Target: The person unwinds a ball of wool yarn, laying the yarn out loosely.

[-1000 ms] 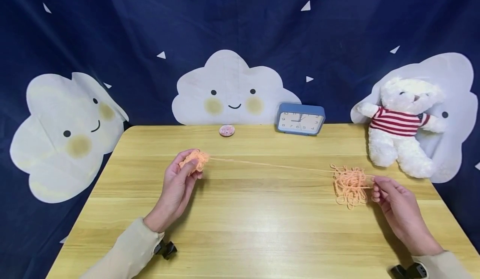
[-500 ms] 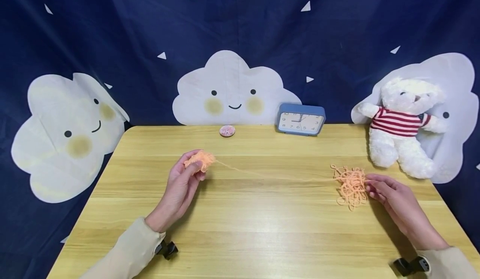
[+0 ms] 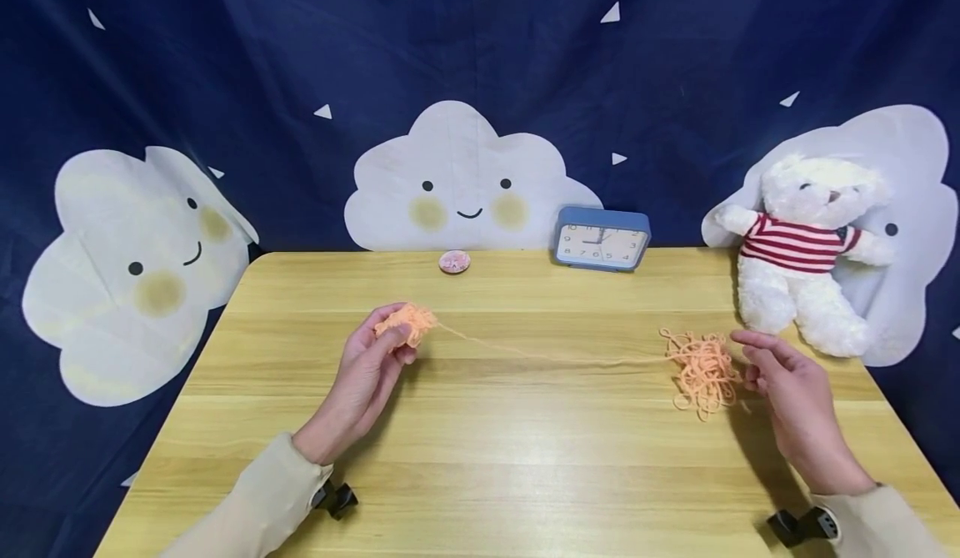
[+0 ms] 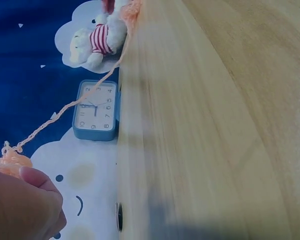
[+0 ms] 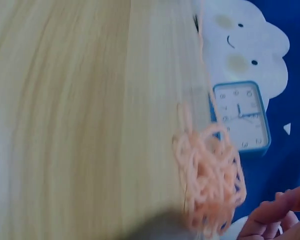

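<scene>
My left hand (image 3: 367, 366) grips a small bunch of peach yarn (image 3: 408, 324) above the left part of the table, thumb on top. One strand (image 3: 540, 354) runs from the bunch, sagging slightly, to a tangled pile of the same yarn (image 3: 705, 370) at the right. Beside that pile's right edge is my right hand (image 3: 798, 408), its index finger extended and the others loosely bent. In the right wrist view, my right fingers (image 5: 272, 212) appear apart from the looped pile (image 5: 210, 175). Whether a thin strand touches them is too small to tell.
A blue clock (image 3: 602, 238) stands at the back edge of the wooden table (image 3: 495, 458). Left of it lies a small pink oval object (image 3: 453, 261). A white teddy bear (image 3: 806, 249) in a striped shirt sits behind my right hand. A dark blue curtain (image 3: 300, 32) hangs behind.
My left hand has moved slightly right with its yarn, and the taut strand has slackened. My right hand first moved in to the pile, then drew back a little, its index finger straightening.
</scene>
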Motion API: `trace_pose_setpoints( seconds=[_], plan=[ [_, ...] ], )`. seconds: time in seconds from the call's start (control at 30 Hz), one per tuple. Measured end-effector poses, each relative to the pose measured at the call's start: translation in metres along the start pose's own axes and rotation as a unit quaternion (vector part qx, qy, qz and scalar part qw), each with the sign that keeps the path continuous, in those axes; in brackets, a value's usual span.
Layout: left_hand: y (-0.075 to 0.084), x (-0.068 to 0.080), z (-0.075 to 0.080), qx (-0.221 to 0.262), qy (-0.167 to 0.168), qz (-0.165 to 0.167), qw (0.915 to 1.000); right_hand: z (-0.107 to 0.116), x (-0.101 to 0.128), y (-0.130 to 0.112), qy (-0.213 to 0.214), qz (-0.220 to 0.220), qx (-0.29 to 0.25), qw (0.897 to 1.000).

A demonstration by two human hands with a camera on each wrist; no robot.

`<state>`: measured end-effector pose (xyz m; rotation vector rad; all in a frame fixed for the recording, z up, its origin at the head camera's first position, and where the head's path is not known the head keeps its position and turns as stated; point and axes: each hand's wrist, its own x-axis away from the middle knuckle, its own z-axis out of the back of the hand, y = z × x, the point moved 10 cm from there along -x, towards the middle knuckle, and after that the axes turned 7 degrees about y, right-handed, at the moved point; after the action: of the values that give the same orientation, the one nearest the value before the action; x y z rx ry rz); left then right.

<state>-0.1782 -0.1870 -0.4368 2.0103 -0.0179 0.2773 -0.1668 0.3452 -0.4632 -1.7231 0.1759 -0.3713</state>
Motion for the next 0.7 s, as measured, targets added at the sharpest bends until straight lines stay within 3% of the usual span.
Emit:
trace_pose_setpoints(
  seconds=[0.17,0.4,0.7],
  plan=[
    [-0.002,-0.001,-0.003,0.002,-0.008,0.005,1.0000,-0.024,0.003,-0.007,-0.029,0.009,-0.069,0.997],
    [-0.005,0.000,-0.006,-0.005,-0.014,0.012,0.9998,-0.076,0.015,0.004,-0.108,-0.024,-0.053,0.992],
    [-0.006,-0.001,-0.011,-0.016,-0.022,0.011,0.9996,-0.156,0.036,0.024,-0.202,-0.041,-0.066,0.976]
  ],
)
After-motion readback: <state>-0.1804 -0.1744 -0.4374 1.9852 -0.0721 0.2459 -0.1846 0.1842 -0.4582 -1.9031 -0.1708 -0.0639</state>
